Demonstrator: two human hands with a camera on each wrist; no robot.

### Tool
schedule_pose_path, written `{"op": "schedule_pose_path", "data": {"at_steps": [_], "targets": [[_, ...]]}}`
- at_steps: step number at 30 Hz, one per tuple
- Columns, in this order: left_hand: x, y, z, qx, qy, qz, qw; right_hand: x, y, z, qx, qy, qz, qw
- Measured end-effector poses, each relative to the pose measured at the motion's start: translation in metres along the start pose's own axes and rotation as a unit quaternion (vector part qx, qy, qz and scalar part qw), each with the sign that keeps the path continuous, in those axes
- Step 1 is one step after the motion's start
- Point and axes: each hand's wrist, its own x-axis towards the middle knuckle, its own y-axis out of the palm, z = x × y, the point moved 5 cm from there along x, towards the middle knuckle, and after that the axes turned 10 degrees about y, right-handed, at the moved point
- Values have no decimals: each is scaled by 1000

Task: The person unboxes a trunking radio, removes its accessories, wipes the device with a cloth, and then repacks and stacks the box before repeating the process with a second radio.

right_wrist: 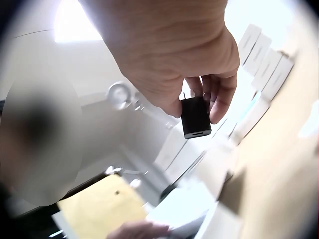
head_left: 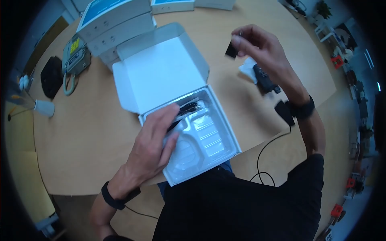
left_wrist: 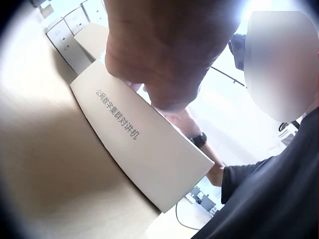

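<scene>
My right hand [head_left: 263, 46] pinches a black USB charger plug [right_wrist: 195, 117] between thumb and fingers, raised above the table to the right of the box. The plug's USB slot faces away from the palm in the right wrist view. My left hand [head_left: 150, 138] is over the near left part of an open white box [head_left: 236, 141]. Its thumb and fingers are apart, with the fingertips right at a bagged black cable [head_left: 189, 108] in the clear plastic tray [head_left: 207, 134]. Part of the cable and tray is hidden under that hand.
A black handheld radio [head_left: 263, 79] and white wrapping [head_left: 248, 69] lie on the table under the right forearm. White boxes [head_left: 116, 28] are stacked behind the open lid. A grey-green telephone [head_left: 76, 56], a black pouch [head_left: 51, 76] and a white cup [head_left: 44, 108] stand left.
</scene>
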Motion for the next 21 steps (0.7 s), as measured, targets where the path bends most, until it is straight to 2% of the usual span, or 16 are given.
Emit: {"op": "schedule_pose_path", "data": {"at_steps": [1,3,4,6,7,10,11,12,13,14,15,16,17,18,19,21], "targets": [[-4,-1,6,7,-15,8,1000,-20,29,16,20,-33,34,999],[-11,-20,17,-34,-42,-142,988,-57,78,47,13,-54,159,986],[-11,-25,16,-37,-43,-181,982,-71,98,56,-44,-111,181,976],[-14,-26,14,-15,-35,-177,983,-87,127,60,-96,-131,248,955],[-15,-25,12,2,-27,-181,983,-92,138,61,-72,-115,274,952],[-17,-29,-2,28,1,-132,991,-97,146,59,-88,-119,289,946],[-18,-32,-8,22,5,-136,991,-96,131,61,-116,-140,217,959],[-17,-29,-16,21,24,-58,998,-96,114,62,-146,-160,145,965],[-19,-21,-24,20,46,19,999,-88,89,58,-207,-208,29,955],[-23,-19,-30,12,54,14,998,-75,63,49,-249,-210,-44,944],[-29,-8,-35,40,59,102,992,-60,34,33,-317,-122,-101,935],[-34,2,-38,70,65,189,977,-46,3,11,-396,-93,-151,901],[-36,5,-38,65,74,187,977,-35,-24,-7,-448,-52,-172,876],[-40,10,-34,61,65,201,975,-27,-48,-32,-468,30,-149,870],[-43,13,-30,58,55,215,973,-36,-58,-46,-472,33,-153,868],[-48,15,-28,50,54,206,976,-39,-64,-75,-409,58,-78,907]]}}
